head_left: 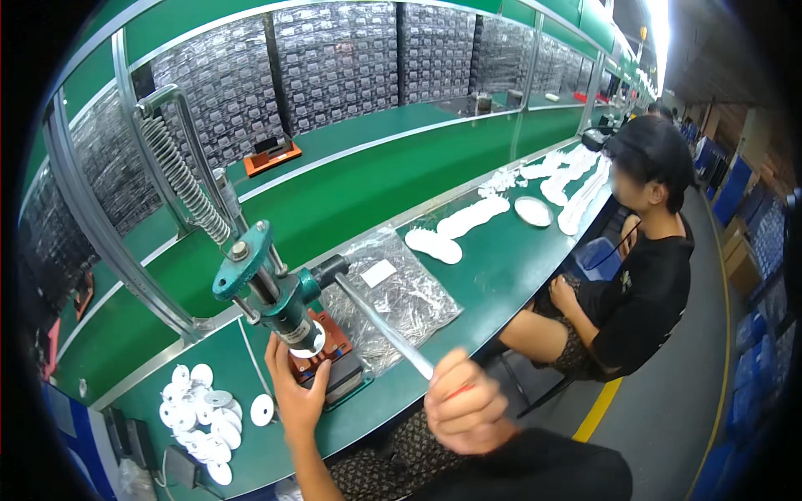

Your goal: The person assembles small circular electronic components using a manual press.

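A green hand-operated arbor press [288, 305] with a tall coil spring [180, 175] stands at the left of the bench. My right hand [468, 405], slightly blurred, is closed around the end of its long metal lever [384, 321]. Under the ram sits a white round part [309, 344] on a red-brown fixture [332, 332]. My left hand [299, 397] grips the fixture's near left side, fingers at its left edge and thumb in front, close below the white part. Whether the fingertips also touch that part is hard to see.
Loose white discs [200, 417] lie piled at the left, with a single disc [262, 409] beside my left hand. Right of the press is a clear plastic bag [393, 292]. Farther along are rows of white discs [472, 219] and a seated co-worker [647, 275].
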A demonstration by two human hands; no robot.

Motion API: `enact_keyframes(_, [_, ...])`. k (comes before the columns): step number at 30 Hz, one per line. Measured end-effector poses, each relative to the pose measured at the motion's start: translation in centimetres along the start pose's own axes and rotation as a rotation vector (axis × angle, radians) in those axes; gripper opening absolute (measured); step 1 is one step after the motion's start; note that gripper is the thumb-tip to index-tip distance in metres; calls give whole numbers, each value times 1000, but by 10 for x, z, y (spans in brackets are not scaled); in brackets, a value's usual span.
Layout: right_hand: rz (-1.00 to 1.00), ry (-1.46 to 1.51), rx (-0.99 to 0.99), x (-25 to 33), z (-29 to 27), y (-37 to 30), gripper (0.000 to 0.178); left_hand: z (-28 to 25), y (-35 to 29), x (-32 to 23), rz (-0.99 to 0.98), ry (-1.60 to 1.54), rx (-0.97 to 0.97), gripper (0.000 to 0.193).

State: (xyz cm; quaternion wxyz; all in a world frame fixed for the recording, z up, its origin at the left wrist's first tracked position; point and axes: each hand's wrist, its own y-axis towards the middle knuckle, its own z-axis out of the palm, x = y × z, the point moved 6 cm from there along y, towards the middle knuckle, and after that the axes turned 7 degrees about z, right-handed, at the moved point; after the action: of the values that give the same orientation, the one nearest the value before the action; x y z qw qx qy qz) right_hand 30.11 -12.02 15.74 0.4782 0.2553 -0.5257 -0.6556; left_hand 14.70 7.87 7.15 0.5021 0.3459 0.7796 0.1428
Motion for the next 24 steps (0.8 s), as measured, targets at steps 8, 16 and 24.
enact_keyframes(8, [301,159,301,-55,64,129,66,5,20,5,126,181,61,55])
enact_keyframes(16, [319,-379,338,-71,16,-48,72,-6,-43,-37,337,132,-168,46])
enact_keyframes(24, [514,-483,724,-60,-22,-103,39,26,-108,-43,-209,-357,-2,35])
